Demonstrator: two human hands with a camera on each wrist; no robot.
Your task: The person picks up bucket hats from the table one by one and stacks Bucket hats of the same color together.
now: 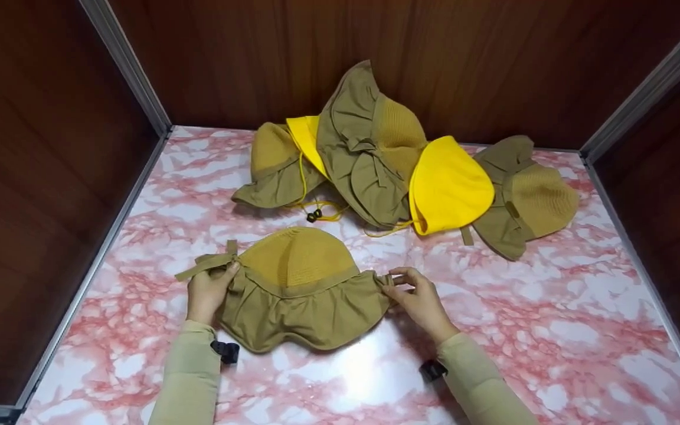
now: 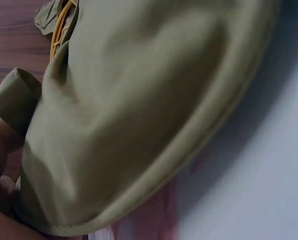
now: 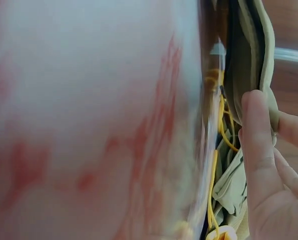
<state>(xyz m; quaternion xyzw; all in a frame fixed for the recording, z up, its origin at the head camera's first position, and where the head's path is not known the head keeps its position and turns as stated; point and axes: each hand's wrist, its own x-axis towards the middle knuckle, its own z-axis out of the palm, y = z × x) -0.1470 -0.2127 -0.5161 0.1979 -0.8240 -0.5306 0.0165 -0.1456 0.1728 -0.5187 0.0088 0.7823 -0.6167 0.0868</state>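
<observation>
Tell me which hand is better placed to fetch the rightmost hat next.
Right, most likely: the right hand, pinching one side of the near hat, is closer to the rightmost hat. The left hand holds the near hat's other side and would probably have to reach across it.

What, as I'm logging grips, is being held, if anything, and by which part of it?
The nearest tan hat, by its ruffled brim: the left hand grips one end, the right hand pinches the other.
</observation>
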